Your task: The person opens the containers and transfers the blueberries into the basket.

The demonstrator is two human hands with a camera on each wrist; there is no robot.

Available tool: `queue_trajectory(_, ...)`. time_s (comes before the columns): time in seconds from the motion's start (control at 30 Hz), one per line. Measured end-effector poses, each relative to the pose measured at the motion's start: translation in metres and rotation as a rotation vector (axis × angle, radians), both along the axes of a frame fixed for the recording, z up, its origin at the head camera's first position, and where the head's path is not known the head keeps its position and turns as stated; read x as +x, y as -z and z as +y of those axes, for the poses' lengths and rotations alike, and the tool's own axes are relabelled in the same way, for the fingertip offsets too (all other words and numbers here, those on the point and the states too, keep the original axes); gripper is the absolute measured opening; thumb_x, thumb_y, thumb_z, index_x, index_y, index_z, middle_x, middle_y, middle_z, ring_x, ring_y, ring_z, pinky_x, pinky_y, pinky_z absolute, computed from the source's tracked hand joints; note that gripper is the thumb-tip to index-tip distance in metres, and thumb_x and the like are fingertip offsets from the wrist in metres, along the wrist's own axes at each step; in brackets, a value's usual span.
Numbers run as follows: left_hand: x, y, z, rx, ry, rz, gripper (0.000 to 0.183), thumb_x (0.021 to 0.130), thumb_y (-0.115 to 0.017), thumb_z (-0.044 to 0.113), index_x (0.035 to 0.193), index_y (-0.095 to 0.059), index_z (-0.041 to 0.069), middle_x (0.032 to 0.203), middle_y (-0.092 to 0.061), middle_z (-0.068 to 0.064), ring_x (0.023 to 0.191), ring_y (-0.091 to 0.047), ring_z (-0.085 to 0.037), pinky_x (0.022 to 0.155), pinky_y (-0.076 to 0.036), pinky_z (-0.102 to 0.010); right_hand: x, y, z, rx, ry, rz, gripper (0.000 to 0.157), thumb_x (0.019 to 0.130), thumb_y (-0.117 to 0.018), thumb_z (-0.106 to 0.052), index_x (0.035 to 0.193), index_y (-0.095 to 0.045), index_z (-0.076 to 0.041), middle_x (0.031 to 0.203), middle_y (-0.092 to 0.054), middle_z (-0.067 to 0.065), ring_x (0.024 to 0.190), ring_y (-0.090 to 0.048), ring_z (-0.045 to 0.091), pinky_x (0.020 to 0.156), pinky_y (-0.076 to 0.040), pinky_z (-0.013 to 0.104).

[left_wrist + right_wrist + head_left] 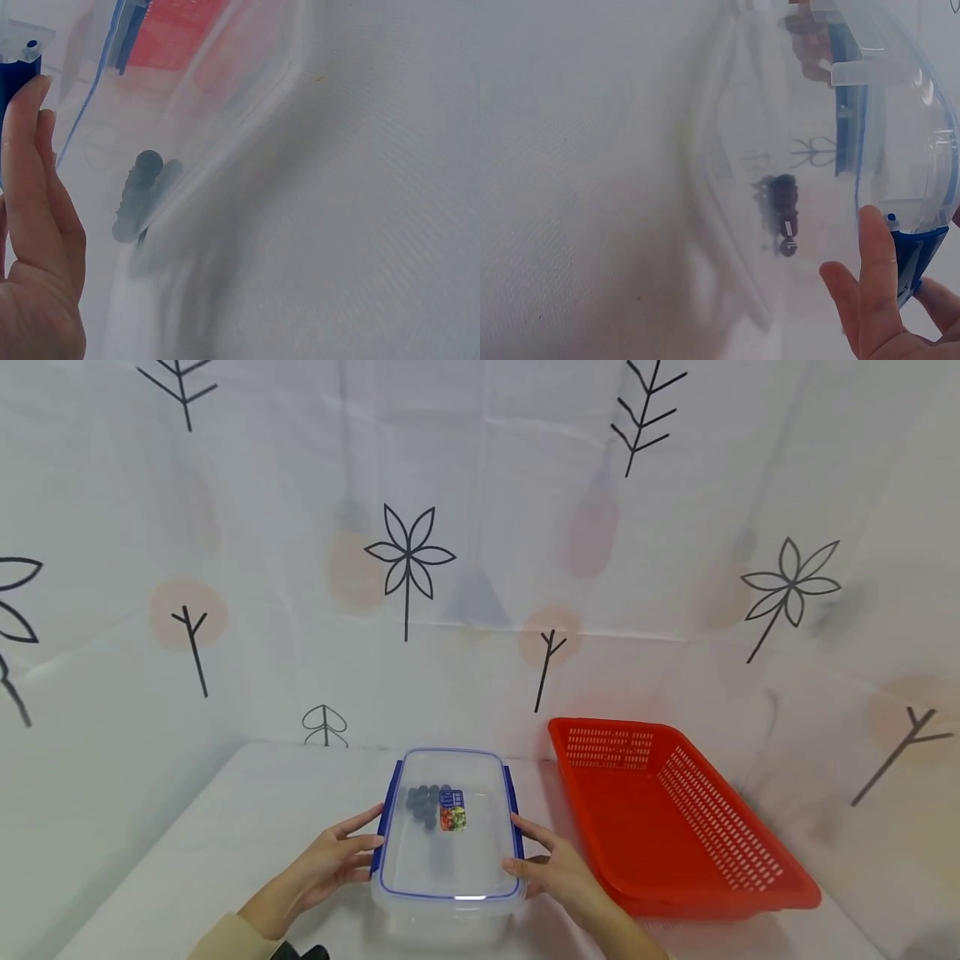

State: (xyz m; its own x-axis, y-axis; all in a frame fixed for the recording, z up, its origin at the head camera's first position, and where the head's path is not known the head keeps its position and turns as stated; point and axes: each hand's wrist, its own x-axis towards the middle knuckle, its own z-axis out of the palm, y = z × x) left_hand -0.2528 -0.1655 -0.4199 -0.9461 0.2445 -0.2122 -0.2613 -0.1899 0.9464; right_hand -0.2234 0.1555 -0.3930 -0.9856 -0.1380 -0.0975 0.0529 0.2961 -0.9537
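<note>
A clear plastic food container (480, 860) with a blue-edged lid and blue side latches is in the middle of the head view. Through the lid shows a bunch of dark grapes (423, 806), also seen through the wall in the left wrist view as grapes (139, 195) and in the right wrist view as grapes (784, 206). My left hand (326, 868) holds the left side, fingers and thumb at the latch. On the right side, my right hand (558, 872) grips the container by its blue latch (915, 259), fingers and thumb on either side.
Right of the container stands a red plastic basket (637, 852) with slotted walls, close to my right forearm. A white cloth covers the table (225, 827). Behind hangs a white curtain (480, 677) printed with plants.
</note>
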Motion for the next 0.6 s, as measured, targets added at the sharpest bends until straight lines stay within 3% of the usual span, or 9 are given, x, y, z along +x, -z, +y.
queue_trajectory(0.23,0.002,0.004,-0.003,0.062,0.013,-0.016,0.076,0.085,-0.068,0.012,0.147,-0.023,0.006,0.100,-0.064,-0.009,0.083,-0.063,-0.021,0.074,-0.053,-0.033,0.000,0.000,0.003,-0.011,-0.007,0.001,0.082,0.073,-0.079,-0.029,0.142,-0.038,-0.008,0.140,-0.035,0.027,0.084,-0.064,0.024,0.068,-0.054,0.038)
queue_trajectory(0.4,0.003,0.007,-0.011,0.086,0.069,-0.050,0.077,0.089,-0.064,0.013,0.147,-0.016,0.000,0.105,-0.064,-0.009,0.088,-0.062,-0.019,0.081,-0.050,-0.034,-0.001,-0.001,0.003,-0.028,-0.011,-0.001,0.079,0.074,-0.078,-0.027,0.141,-0.040,-0.007,0.138,-0.039,0.026,0.083,-0.064,0.024,0.067,-0.054,0.038)
queue_trajectory(0.5,0.003,0.005,-0.016,0.038,0.112,-0.028,0.074,0.089,-0.063,0.012,0.145,-0.018,-0.005,0.111,-0.062,-0.012,0.094,-0.062,-0.021,0.084,-0.049,-0.037,-0.002,-0.002,0.003,-0.028,-0.011,-0.005,0.080,0.074,-0.079,-0.027,0.141,-0.040,-0.008,0.138,-0.040,0.025,0.083,-0.064,0.024,0.067,-0.054,0.039)
queue_trajectory(0.6,0.005,0.002,-0.020,-0.078,0.142,0.012,0.070,0.088,-0.064,0.012,0.142,-0.025,-0.008,0.116,-0.060,-0.014,0.099,-0.060,-0.023,0.084,-0.049,-0.039,-0.002,-0.001,0.002,-0.025,-0.013,-0.012,0.082,0.073,-0.079,-0.029,0.141,-0.039,-0.008,0.140,-0.036,0.025,0.084,-0.063,0.024,0.068,-0.054,0.039)
